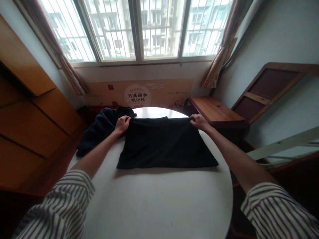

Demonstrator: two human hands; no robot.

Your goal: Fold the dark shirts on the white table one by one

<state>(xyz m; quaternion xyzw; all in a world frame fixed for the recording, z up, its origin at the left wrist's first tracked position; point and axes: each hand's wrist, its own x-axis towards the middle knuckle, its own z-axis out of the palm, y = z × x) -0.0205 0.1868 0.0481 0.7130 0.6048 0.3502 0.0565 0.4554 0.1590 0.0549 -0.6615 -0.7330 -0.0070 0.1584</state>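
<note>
A black piece of clothing (166, 142), folded into a wide flat shape, lies on the round white table (154, 202). Its exact kind does not show. My left hand (123, 124) pinches its far left corner between thumb and fingers. At the far right corner, my right hand (198, 121) is closed on the cloth in the same way. The far edge is stretched straight between both hands, and the near edge rests on the tabletop. Beside my left forearm, a heap of dark blue clothing (99, 127) is bunched at the table's left edge.
Wooden cabinets (32, 113) stand at the left. Beyond the table's right side is a brown wooden stand (216, 109), with a framed panel (266, 89) leaning on the wall. A printed board (139, 94) sits under the barred window (159, 30).
</note>
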